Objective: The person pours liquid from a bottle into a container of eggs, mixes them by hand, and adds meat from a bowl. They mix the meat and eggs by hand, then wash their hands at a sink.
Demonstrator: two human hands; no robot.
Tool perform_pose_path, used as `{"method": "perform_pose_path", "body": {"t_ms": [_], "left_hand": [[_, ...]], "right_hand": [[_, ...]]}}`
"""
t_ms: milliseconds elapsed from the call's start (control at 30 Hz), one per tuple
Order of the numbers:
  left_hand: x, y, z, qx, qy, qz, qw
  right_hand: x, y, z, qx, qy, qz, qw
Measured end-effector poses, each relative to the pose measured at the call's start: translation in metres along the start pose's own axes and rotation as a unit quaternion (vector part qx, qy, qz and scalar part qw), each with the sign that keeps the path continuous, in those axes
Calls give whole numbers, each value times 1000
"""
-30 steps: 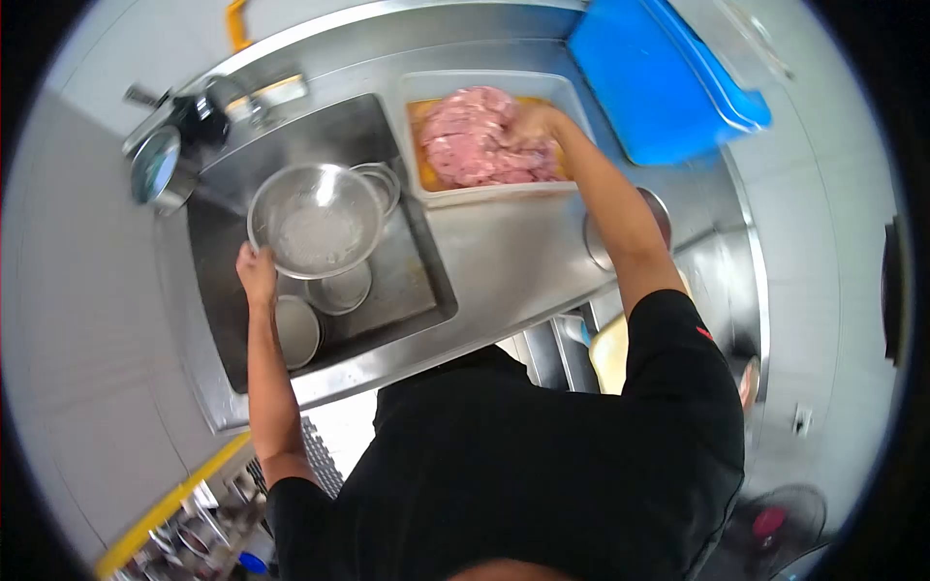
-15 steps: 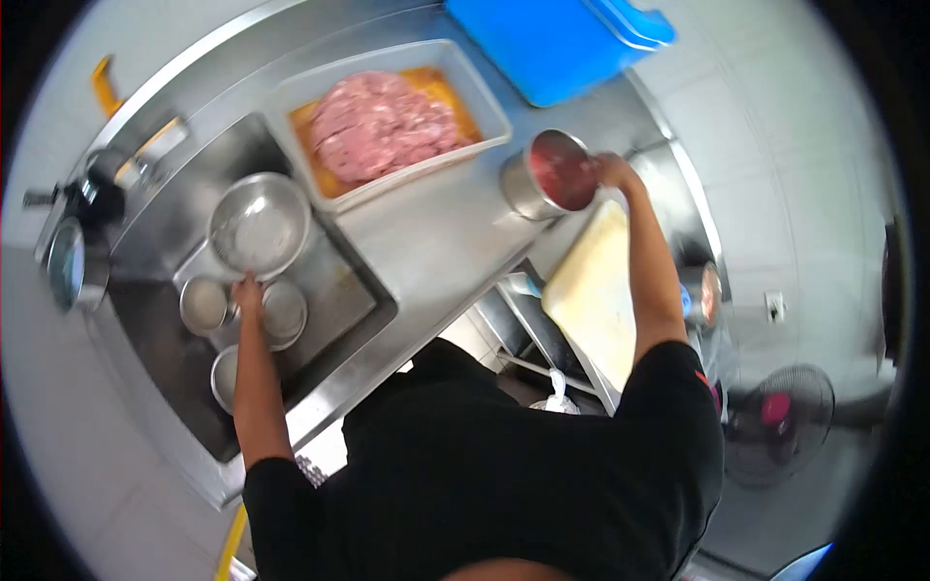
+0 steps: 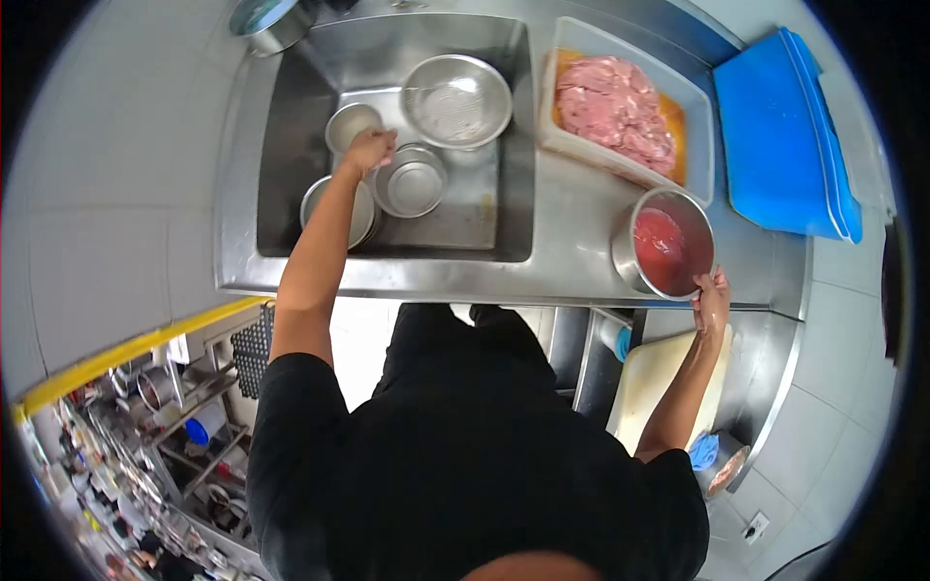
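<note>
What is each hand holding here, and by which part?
Right hand grips the steel pot by its near rim. Left hand touches a small bowl in the sink; grip unclear.

The sink (image 3: pixel 291 145) is crowded: a big bowl (image 3: pixel 455 100) fills its far right corner and small bowls (image 3: pixel 415 181) sit packed around the left hand (image 3: pixel 368 150), leaving bare steel only along the near right side. On the counter (image 3: pixel 572 223) an open strip runs between the sink and the pot (image 3: pixel 664 242), gripped at its near rim by the right hand (image 3: pixel 712 290). Behind it, the meat tray (image 3: pixel 702 145) and blue boards (image 3: pixel 785 126) block the back.
</note>
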State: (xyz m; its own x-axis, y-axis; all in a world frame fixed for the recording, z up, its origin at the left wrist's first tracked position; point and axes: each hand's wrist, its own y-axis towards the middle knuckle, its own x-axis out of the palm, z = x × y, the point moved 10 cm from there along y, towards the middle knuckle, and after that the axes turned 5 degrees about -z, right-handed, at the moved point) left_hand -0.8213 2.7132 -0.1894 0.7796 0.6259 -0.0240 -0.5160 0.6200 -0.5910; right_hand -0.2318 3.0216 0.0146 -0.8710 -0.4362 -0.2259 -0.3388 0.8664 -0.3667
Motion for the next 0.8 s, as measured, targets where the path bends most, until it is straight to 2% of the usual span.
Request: {"method": "perform_pose_path", "body": {"t_ms": [100, 167, 200, 300, 333, 367, 433, 567, 700, 800], "left_hand": [[-29, -51, 40, 70, -32, 23, 997], [-57, -98, 69, 139, -3, 86, 987], [-67, -116, 74, 144, -7, 90, 985], [-94, -170, 90, 238, -8, 125, 963], [-100, -190, 91, 245, -14, 133, 960], [-106, -207, 87, 246, -19, 138, 959], [-118, -241, 75, 253, -25, 161, 954], [-147, -291, 23, 238, -17, 176, 955], [-174, -341, -25, 215, -30, 226, 949], [-187, -363, -57, 203, -87, 249, 943]], "right_hand": [[73, -4, 0, -14, -19, -53, 998], [136, -10, -13, -43, -15, -92, 995], [168, -14, -21, -42, -9, -116, 992], [272, -23, -48, -56, -44, -154, 985], [311, -31, -61, -86, -61, -179, 978], [344, -33, -74, -116, -76, -203, 969], [408, 14, -60, -250, -166, -188, 935], [524, 9, -90, -362, -308, -168, 863], [614, 4, -90, -451, -325, -153, 817], [674, -24, -89, -539, -412, -131, 723]]}}
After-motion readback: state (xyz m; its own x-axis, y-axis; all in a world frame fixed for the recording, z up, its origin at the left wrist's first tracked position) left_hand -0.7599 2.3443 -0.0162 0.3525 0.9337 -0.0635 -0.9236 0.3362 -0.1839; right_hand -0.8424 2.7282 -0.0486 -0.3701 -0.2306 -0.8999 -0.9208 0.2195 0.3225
